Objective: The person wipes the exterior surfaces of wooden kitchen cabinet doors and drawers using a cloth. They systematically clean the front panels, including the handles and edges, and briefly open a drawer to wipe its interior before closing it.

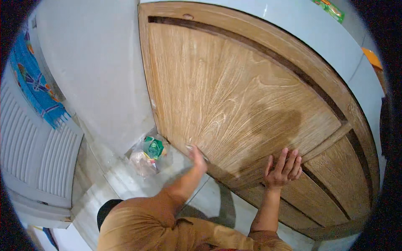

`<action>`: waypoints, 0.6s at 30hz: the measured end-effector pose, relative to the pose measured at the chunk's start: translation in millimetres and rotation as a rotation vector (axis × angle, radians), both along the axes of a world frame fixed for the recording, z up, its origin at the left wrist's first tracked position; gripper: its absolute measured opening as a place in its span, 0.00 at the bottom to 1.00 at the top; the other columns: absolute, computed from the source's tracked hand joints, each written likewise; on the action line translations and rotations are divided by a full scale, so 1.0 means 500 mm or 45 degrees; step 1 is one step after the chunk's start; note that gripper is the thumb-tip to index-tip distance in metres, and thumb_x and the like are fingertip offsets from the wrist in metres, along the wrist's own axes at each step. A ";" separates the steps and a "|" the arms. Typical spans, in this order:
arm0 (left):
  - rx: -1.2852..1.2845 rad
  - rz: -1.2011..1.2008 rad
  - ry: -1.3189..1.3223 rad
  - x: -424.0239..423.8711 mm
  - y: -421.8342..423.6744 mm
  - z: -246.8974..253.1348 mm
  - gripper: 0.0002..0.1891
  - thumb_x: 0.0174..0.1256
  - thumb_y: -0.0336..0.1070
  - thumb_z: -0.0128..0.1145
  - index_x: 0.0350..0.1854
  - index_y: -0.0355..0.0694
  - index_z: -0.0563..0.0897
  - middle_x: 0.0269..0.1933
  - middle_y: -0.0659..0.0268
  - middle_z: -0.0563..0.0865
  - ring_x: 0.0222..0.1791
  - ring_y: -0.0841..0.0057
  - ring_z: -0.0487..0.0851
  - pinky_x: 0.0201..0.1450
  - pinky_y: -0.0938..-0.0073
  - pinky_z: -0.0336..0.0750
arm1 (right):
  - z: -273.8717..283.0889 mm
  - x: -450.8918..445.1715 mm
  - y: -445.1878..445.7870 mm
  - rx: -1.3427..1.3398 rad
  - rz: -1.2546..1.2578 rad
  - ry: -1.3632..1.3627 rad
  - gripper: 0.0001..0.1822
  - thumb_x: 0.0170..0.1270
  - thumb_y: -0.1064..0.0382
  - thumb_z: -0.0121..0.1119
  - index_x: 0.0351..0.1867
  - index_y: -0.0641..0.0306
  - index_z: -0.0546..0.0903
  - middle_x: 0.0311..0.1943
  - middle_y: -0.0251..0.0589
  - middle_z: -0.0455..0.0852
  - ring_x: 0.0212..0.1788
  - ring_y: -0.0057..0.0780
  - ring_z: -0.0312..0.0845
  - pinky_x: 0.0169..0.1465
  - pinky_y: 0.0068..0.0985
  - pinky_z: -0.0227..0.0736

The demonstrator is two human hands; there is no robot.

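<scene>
A large light-brown wooden panel door [226, 94] with dark grooves and streaky pale grain spans the middle and right. My left hand [198, 161] is at its near edge, left of centre, blurred. A small pale thing shows by its fingertips; whether the hand grips it is unclear. Over the near right part of the door, beside a cross rail, my right hand [282, 168] has its fingers apart and holds nothing; whether the palm touches the wood cannot be told. Shadows fall across the wood around it.
A clear plastic bag [144, 160] with green and pale wrappers sits by the door's lower left corner. At the left are a white louvered door [40, 150] and a blue patterned cloth [37, 81]. A green packet [329, 11] lies at the top right, an orange thing [372, 59] below it.
</scene>
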State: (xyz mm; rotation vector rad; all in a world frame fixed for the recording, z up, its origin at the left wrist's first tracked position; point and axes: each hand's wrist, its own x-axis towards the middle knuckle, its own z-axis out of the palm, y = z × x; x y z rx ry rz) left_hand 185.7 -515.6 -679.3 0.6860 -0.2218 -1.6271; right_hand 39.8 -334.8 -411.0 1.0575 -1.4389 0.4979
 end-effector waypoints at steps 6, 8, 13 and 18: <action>-0.590 0.381 -1.087 -0.044 0.002 0.331 0.37 0.62 0.55 0.37 0.64 0.33 0.42 0.66 0.47 0.37 0.67 0.57 0.31 0.65 0.61 0.28 | 0.005 -0.037 0.047 0.053 -0.017 -0.046 0.19 0.56 0.50 0.50 0.48 0.51 0.75 0.55 0.38 0.70 0.58 0.37 0.57 0.59 0.37 0.47; -0.988 0.576 -1.467 0.042 -0.091 0.440 0.32 0.65 0.50 0.32 0.64 0.34 0.42 0.66 0.50 0.37 0.67 0.57 0.32 0.66 0.60 0.30 | 0.009 -0.033 0.043 0.036 0.078 -0.023 0.19 0.56 0.52 0.49 0.48 0.53 0.75 0.55 0.39 0.68 0.58 0.36 0.57 0.59 0.35 0.48; -1.387 0.612 -1.430 0.109 -0.132 0.669 0.29 0.66 0.45 0.31 0.65 0.36 0.44 0.67 0.55 0.39 0.68 0.65 0.33 0.66 0.67 0.29 | -0.014 -0.035 0.054 -0.063 0.225 -0.050 0.18 0.54 0.55 0.52 0.45 0.57 0.76 0.54 0.43 0.68 0.59 0.39 0.56 0.64 0.39 0.41; -2.333 0.749 -1.941 -0.088 0.097 0.655 0.39 0.53 0.60 0.47 0.65 0.49 0.50 0.67 0.54 0.41 0.67 0.58 0.34 0.64 0.54 0.26 | -0.006 -0.057 0.068 -0.141 0.261 -0.103 0.20 0.54 0.55 0.52 0.48 0.61 0.73 0.55 0.49 0.66 0.60 0.42 0.53 0.64 0.43 0.38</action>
